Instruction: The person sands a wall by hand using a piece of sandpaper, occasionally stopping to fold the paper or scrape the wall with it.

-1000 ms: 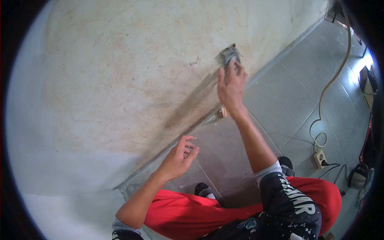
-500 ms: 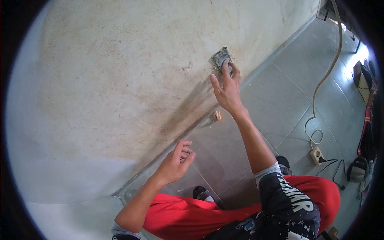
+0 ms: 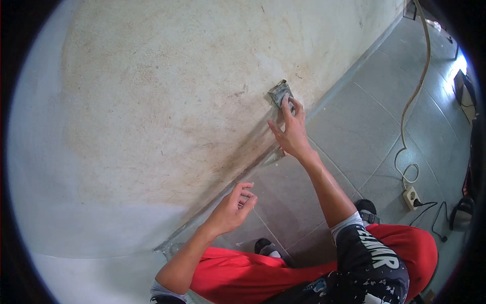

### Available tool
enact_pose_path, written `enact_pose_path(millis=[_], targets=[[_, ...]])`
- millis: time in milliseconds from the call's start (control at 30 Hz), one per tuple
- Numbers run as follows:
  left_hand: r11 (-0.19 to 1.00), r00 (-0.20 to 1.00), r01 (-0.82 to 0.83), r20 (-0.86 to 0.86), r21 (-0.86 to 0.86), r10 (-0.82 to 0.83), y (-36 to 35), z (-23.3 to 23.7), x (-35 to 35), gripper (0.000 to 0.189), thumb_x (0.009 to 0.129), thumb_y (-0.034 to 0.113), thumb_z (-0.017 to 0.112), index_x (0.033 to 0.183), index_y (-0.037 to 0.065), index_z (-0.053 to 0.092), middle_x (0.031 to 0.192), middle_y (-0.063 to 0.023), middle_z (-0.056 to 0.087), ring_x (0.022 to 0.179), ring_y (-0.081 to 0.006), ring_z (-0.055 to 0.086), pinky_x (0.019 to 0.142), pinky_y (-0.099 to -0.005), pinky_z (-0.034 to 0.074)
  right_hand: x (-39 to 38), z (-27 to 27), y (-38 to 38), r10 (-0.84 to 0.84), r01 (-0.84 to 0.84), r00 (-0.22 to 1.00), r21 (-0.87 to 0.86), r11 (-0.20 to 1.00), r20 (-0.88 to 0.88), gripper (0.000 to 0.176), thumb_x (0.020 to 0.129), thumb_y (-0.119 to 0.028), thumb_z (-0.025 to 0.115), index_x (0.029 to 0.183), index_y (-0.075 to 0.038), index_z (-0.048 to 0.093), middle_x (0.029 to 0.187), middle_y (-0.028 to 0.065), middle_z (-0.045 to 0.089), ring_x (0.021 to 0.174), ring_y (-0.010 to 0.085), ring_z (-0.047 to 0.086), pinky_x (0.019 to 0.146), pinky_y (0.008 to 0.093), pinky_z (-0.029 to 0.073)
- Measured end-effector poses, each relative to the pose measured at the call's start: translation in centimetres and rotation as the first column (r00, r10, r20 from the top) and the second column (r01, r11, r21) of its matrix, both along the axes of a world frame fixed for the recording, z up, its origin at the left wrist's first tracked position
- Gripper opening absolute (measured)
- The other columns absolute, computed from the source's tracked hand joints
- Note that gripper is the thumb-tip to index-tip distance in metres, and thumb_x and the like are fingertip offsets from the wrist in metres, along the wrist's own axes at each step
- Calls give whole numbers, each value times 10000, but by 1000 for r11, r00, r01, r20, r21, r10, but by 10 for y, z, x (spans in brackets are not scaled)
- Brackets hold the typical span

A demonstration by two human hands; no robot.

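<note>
My right hand [image 3: 293, 133] grips a grey, dust-covered sanding block [image 3: 280, 94] with a frayed edge. The block lies against the stained, off-white wall [image 3: 152, 101], low down near the floor. Its fingertips press on the block's lower end, while the thumb stands away from it. My left hand [image 3: 234, 209] hangs in front of the wall's foot with loosely bent fingers and nothing in it. Below my right wrist, a flat scraper-like tool [image 3: 273, 156] rests on the floor along the wall, partly hidden by the hand.
Grey tiles [image 3: 349, 126] cover the floor beside the wall. A pale cable [image 3: 405, 121] runs down to a white socket block [image 3: 411, 198] with a black plug in it. My shoes [image 3: 367, 207] and red-trousered legs [image 3: 243, 271] are close to the wall. Dark items line the right edge.
My right hand has slid the sanding block a little down the wall. The view has shifted slightly, and my left hand keeps much the same pose.
</note>
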State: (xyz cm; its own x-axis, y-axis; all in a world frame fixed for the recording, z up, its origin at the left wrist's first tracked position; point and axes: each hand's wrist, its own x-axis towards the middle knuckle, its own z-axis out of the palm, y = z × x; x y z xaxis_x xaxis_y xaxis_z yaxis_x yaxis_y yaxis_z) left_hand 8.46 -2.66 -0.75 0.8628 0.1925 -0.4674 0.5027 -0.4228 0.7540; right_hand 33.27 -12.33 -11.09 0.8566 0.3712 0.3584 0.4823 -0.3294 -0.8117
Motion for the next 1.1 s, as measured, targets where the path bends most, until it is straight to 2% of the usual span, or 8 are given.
enact_pose_path(millis=[533, 1100], targets=[[998, 998, 54, -23, 29, -53, 2, 2, -2, 417, 1041, 236, 567, 1353, -5, 431, 1112, -131, 601, 940, -178, 657, 827, -314, 520, 0, 1, -3, 41, -42, 999, -36, 998, -29, 909, 886, -252, 737, 1572, -5, 193, 1516, 315, 250, 1377, 501, 302, 1154, 530, 303], [998, 998, 60, -25, 18, -60, 3, 0, -4, 433, 1038, 243, 572, 1361, -9, 429, 1133, -136, 593, 948, -186, 657, 827, -315, 523, 0, 0, -2, 57, -58, 997, -26, 998, -51, 919, 882, -252, 741, 1573, -8, 187, 1524, 314, 238, 1392, 513, 279, 1157, 546, 294]])
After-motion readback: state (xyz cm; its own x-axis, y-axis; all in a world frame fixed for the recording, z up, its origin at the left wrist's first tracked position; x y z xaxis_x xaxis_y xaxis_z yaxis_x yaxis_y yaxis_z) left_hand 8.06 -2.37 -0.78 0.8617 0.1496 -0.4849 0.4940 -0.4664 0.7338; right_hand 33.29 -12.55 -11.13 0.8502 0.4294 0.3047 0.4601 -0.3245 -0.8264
